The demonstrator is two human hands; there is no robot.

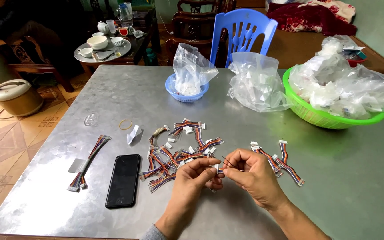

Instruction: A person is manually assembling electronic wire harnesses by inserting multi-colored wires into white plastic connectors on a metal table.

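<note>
Roughly left to right, on a grey metal table point(112, 93):
Far left: a bundled multicoloured wire harness point(87, 162), then a black phone point(123, 180) lying flat.
Middle: a loose pile of short wire harnesses point(178, 153) with white connectors.
Left hand point(192, 178): fingers pinched nearly closed on a small white connector point(217, 169), just above the table's near edge.
Right hand point(252, 171): fingers curled closed, pinching thin dark wires point(227, 162) beside that connector.
Doing it well: judged from the grip, steady the connector and feed the wire straight.
Right: green basket point(316, 116) of plastic bags.
</note>
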